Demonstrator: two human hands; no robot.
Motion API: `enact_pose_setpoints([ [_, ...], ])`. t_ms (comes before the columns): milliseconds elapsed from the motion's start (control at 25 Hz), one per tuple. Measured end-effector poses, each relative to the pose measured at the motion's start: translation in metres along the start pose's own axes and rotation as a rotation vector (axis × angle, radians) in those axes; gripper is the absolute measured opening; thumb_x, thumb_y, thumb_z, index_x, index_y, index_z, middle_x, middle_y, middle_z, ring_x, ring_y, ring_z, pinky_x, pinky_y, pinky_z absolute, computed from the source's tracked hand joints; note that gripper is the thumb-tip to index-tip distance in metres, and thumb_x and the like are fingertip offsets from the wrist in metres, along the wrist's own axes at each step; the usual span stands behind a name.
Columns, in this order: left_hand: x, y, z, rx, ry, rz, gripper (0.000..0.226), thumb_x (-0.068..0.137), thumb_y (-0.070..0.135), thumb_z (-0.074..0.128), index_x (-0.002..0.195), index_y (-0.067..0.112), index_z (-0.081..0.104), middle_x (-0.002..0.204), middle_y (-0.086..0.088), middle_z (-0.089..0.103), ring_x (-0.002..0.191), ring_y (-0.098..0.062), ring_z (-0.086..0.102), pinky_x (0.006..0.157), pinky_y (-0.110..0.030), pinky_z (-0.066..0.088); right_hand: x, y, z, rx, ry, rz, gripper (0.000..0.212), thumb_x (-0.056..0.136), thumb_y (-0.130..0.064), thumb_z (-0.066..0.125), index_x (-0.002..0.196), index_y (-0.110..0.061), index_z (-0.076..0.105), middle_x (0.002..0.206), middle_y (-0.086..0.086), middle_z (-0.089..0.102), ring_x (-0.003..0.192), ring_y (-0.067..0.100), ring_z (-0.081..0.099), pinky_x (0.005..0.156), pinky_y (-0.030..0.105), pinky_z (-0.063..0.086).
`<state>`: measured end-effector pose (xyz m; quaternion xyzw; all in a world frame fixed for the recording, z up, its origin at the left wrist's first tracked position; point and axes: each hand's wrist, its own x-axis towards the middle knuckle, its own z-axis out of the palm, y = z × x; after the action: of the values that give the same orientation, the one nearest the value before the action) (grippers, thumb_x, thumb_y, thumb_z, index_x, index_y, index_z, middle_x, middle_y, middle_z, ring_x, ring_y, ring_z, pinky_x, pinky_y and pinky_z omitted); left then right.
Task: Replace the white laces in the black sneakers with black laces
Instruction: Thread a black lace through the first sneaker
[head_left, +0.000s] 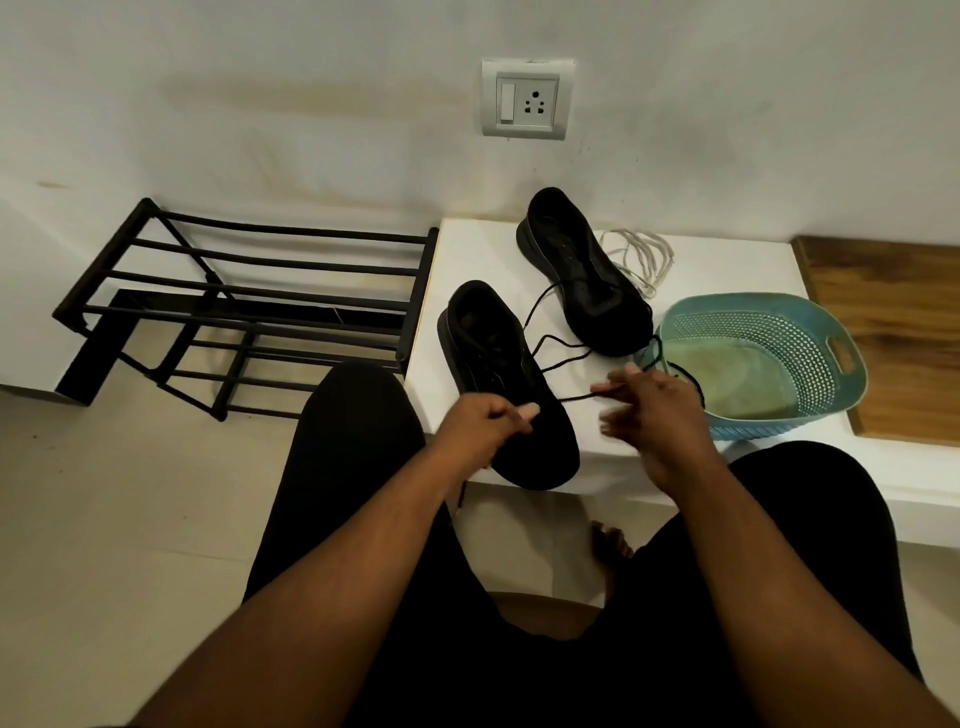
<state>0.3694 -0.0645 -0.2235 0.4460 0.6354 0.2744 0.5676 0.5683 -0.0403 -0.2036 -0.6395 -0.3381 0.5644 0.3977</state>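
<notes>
Both hands work the near sneaker (506, 384) on the table (467, 249): left hand (485, 421) pinches one black lace (563, 345) end, right hand (652, 400) the other (white laces (641, 254) lie discarded), so threading the next eyelets likely follows.
</notes>
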Motion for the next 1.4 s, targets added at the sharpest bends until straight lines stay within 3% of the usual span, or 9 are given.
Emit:
enact_pose_setpoints([
  [120,0.002,0.006,-0.011,-0.003,0.037,0.023,0.018,0.087,0.030,0.070,0.079,0.015,0.074,0.071,0.010,0.069,0.055,0.005,0.059,0.062,-0.007,0.043,-0.003,0.007,-0.006,-1.169,0.145,-0.250,0.051,0.088,-0.058,0.055,0.065,-0.012,0.056,0.063,0.001,0.057,0.059,0.022,0.055,0.054,0.027,0.039],
  [200,-0.003,0.013,-0.010,0.031,-0.090,0.025,0.020,0.089,0.027,0.068,0.088,0.008,0.074,0.055,0.015,0.064,0.047,0.007,0.055,0.055,-0.004,0.040,-0.013,0.003,0.007,-0.956,-0.028,-0.503,0.022,0.083,-0.042,0.070,0.087,-0.021,0.066,0.083,-0.007,0.063,0.079,0.013,0.059,0.065,0.026,0.044],
  [320,-0.003,0.016,-0.010,-0.010,-0.155,-0.015,0.023,0.091,0.028,0.066,0.090,0.006,0.072,0.045,0.013,0.052,0.037,0.000,0.044,0.040,-0.010,0.032,-0.014,0.020,0.027,-0.711,-0.440,-0.407,0.034,0.081,-0.016,0.073,0.113,-0.023,0.069,0.102,-0.007,0.070,0.093,0.004,0.063,0.083,0.024,0.050],
  [480,0.009,0.009,-0.025,-0.089,0.027,-0.039,0.010,0.086,0.022,0.073,0.092,0.015,0.074,0.068,-0.004,0.063,0.041,-0.006,0.041,0.038,-0.017,0.031,0.006,0.027,0.019,-0.444,-0.108,-0.328,0.014,0.086,-0.011,0.069,0.096,-0.019,0.074,0.085,-0.002,0.072,0.076,0.006,0.067,0.080,0.034,0.057],
  [600,0.012,0.016,-0.020,-0.074,0.000,0.030,0.023,0.081,0.018,0.077,0.099,0.013,0.064,0.068,-0.009,0.068,0.038,-0.004,0.046,0.038,-0.016,0.031,0.006,0.021,0.027,-0.429,-0.338,-0.315,0.048,0.084,-0.009,0.071,0.128,-0.024,0.060,0.112,-0.011,0.066,0.095,-0.002,0.064,0.085,0.017,0.052],
  [800,0.021,0.017,-0.018,-0.174,0.063,0.044,0.036,0.078,0.023,0.079,0.098,0.012,0.050,0.061,-0.014,0.064,0.035,-0.011,0.043,0.036,-0.020,0.031,0.011,0.021,0.036,-0.237,-0.326,-0.296,0.014,0.086,-0.007,0.069,0.097,-0.013,0.075,0.088,0.005,0.074,0.085,0.018,0.070,0.078,0.038,0.056],
  [960,0.025,0.015,-0.016,-0.167,-0.034,0.067,0.033,0.081,0.022,0.077,0.098,0.015,0.050,0.053,-0.009,0.060,0.034,-0.013,0.045,0.035,-0.020,0.031,0.012,0.018,0.030,-0.313,-0.514,-0.319,0.058,0.079,-0.002,0.075,0.128,-0.029,0.059,0.111,-0.007,0.069,0.098,0.009,0.066,0.089,0.026,0.052],
  [1160,0.028,0.015,-0.008,-0.156,-0.053,0.044,0.038,0.082,0.043,0.069,0.104,0.022,0.046,0.054,-0.005,0.057,0.039,-0.014,0.048,0.035,-0.020,0.030,0.012,0.015,0.040,-0.261,-0.564,-0.365,0.008,0.084,-0.004,0.070,0.086,-0.010,0.074,0.082,0.004,0.074,0.084,0.017,0.071,0.079,0.029,0.055],
  [1400,0.029,0.011,-0.006,0.001,0.278,0.171,0.042,0.094,0.055,0.044,0.113,0.019,0.055,0.075,-0.003,0.064,0.056,-0.004,0.057,0.051,-0.023,0.045,0.024,0.013,0.053,-0.154,-0.345,-0.396,0.015,0.086,-0.003,0.068,0.089,-0.014,0.077,0.082,0.004,0.075,0.084,0.019,0.071,0.081,0.031,0.054],
])
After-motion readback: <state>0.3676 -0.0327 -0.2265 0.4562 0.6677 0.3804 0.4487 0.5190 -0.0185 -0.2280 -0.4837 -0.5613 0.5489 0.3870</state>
